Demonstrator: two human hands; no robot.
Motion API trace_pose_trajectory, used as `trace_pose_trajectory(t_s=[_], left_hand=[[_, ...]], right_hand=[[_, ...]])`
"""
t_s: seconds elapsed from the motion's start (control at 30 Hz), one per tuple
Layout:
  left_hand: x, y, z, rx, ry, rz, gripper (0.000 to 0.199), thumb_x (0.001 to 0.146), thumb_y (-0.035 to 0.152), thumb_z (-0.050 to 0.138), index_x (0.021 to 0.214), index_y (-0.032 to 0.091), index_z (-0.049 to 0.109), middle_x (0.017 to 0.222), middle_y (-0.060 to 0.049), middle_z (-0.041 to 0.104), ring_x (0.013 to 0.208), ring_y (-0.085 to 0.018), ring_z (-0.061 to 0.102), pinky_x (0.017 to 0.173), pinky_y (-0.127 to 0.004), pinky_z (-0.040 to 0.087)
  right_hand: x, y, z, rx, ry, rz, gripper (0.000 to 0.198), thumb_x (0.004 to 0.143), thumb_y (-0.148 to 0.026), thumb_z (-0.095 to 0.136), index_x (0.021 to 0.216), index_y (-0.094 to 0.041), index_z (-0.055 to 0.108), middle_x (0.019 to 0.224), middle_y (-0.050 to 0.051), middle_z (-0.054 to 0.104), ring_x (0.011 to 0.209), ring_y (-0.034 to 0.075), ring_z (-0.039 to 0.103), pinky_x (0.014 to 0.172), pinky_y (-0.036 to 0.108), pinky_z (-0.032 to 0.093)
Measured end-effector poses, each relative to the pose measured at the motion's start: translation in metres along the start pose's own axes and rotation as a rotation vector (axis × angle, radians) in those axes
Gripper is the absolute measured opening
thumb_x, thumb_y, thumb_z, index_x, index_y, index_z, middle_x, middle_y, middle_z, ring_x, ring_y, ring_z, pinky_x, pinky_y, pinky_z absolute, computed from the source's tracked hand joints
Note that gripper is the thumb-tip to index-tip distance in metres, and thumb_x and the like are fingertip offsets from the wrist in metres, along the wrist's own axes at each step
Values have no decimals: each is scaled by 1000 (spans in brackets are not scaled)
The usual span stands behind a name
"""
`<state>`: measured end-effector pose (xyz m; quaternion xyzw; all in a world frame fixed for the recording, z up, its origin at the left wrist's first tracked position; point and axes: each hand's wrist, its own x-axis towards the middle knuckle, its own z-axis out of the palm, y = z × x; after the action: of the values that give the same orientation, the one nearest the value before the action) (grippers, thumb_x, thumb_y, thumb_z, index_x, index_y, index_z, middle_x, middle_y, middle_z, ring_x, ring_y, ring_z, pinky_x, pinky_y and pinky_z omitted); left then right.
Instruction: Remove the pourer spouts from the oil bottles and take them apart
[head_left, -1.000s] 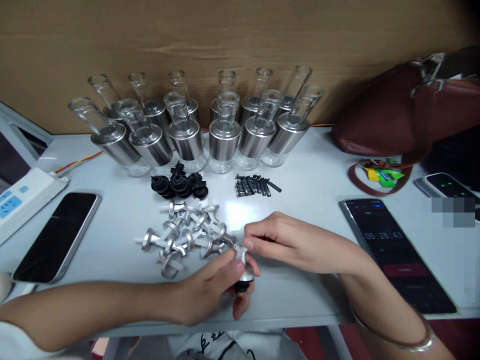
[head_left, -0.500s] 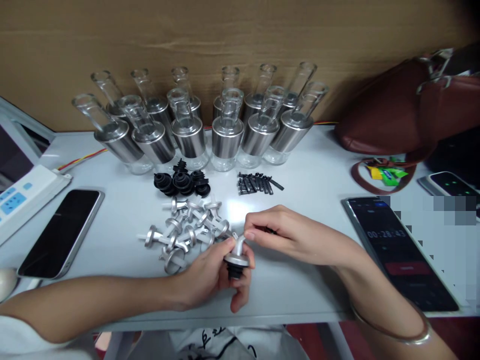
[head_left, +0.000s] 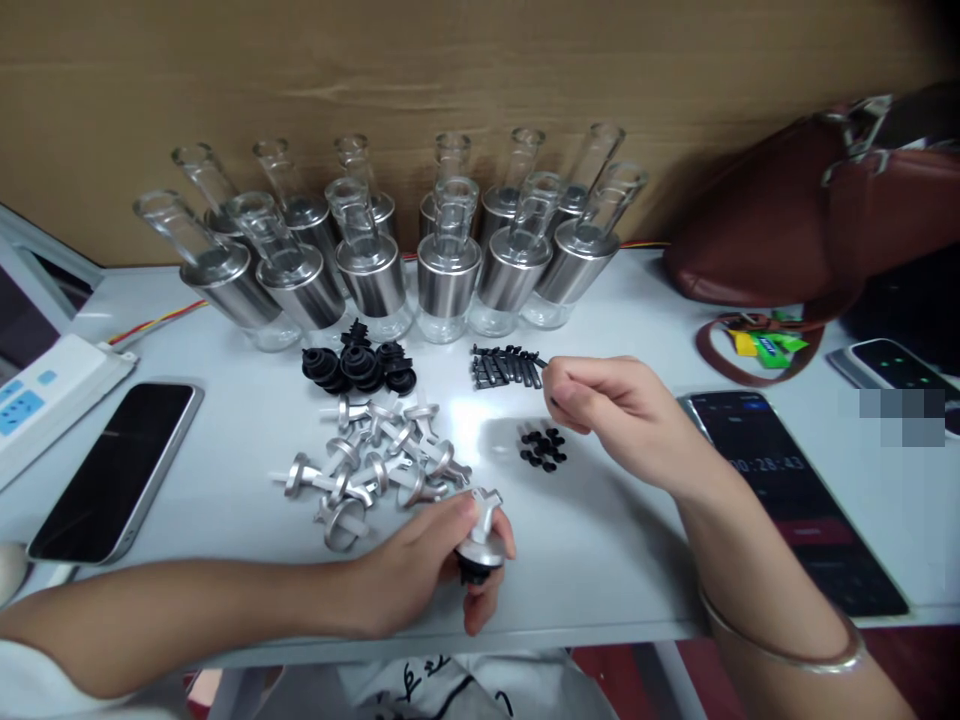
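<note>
My left hand point(head_left: 427, 550) is closed around a bottle pourer point(head_left: 481, 550), a silver metal spout on a black ribbed stopper, tilted with the spout up. At the right end of a row of small black strips point(head_left: 504, 367), my right hand point(head_left: 611, 415) is pinched on the endmost one; most of that strip is hidden by the fingers. Small black round pieces point(head_left: 544, 450) lie in a cluster below the right hand. Left of it are a pile of silver spouts point(head_left: 381, 470) and, behind them, several black rubber stoppers point(head_left: 361, 367).
Two rows of glass bottles point(head_left: 448, 272) with metal sleeves stand along the cardboard wall point(head_left: 480, 70). A phone point(head_left: 116, 472) and a power strip point(head_left: 64, 395) lie left. Another phone point(head_left: 787, 500), a brown bag point(head_left: 757, 230) and green-yellow packets point(head_left: 769, 347) are at right.
My right hand has moved from the pourer's spout up and right to the black strips, uncovering the black round pieces. My left hand, still holding the pourer, has shifted slightly down.
</note>
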<state>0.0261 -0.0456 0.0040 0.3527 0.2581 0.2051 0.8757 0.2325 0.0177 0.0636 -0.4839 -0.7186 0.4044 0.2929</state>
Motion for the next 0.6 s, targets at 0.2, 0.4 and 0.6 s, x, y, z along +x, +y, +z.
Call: trace_pose_trajectory(t_s=[0.2,0.4,0.6], left_hand=[[-3,2,1,78,-17,17,45,96,56,34,86,16,51,54,4,49,50,-11,46,55,-25,34],[-1,-1,-1,63,-24,23,44,96,57,35,87,16,51,56,3,50,50,-11,47,56,-25,35],[-2,0,-1,87,-31,18,43,97,54,33,87,16,51,58,3,51,52,-12,48,58,-26,37]], right_hand=[[5,11,2,-50,242,-152,14,86,-29,61,81,-21,71,82,3,64,73,16,57,62,27,43],[3,12,-1,-95,281,-233,12,82,-18,61,82,-22,71,79,3,65,69,15,57,61,28,44],[1,11,-7,-328,210,-57,14,83,-15,52,85,-20,65,73,1,70,65,14,62,55,23,43]])
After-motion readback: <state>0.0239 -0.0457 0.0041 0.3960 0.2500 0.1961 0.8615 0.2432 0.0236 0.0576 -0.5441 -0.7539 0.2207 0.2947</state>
